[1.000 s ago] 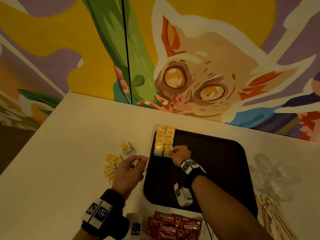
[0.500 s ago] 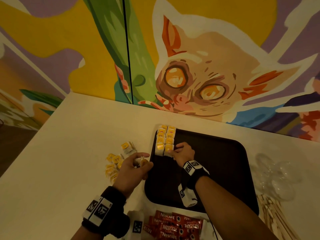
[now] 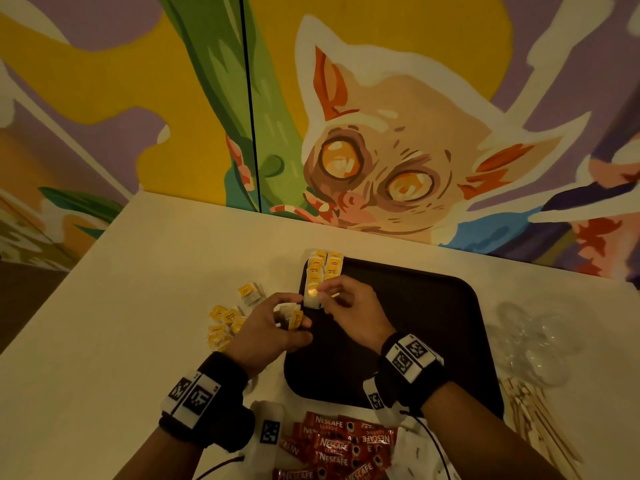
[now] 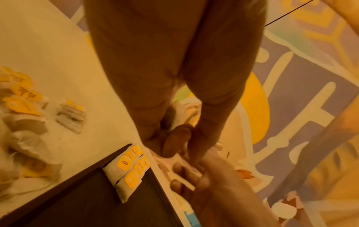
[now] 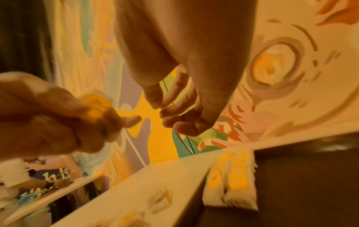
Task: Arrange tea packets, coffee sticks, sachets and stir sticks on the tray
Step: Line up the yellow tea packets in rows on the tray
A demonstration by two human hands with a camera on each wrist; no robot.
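Our left hand [image 3: 266, 327] pinches a tea packet [image 3: 294, 318] beside the tray's [image 3: 433, 341] left edge; right hand [image 3: 349, 306] empty, fingers loosely curled, reaching. Risk: fumbled handover knocks the far-left rows [image 3: 323, 271] askew.

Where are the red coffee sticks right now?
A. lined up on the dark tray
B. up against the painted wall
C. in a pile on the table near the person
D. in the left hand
C: the red coffee sticks lie in a heap on the table, at the near edge of the dark tray, which holds only yellow tea packets.
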